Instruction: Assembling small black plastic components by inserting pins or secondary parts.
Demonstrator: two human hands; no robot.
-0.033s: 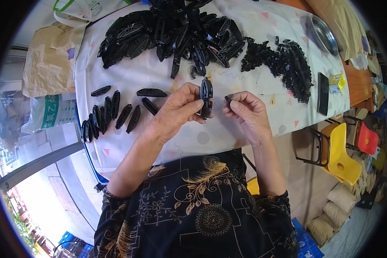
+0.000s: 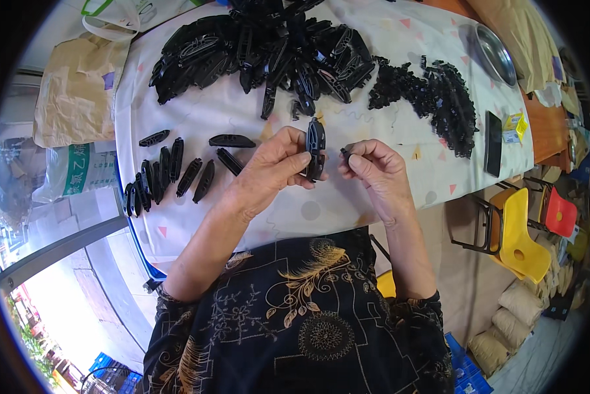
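My left hand grips a long black plastic part, slim and curved like a handle, held upright above the table. A short way to its right, my right hand pinches a small black plastic piece between thumb and fingers. The piece and the long part are apart. Left of my left hand lie several similar long black parts, some in a slanting row. Beyond my hands rises a big heap of these parts. A pile of small black pieces spreads at the far right.
A patterned white cloth covers the table. Toward its right edge are a black phone-like slab, a small yellow box and a round metal dish. A brown paper bag stands left. Yellow chairs stand right.
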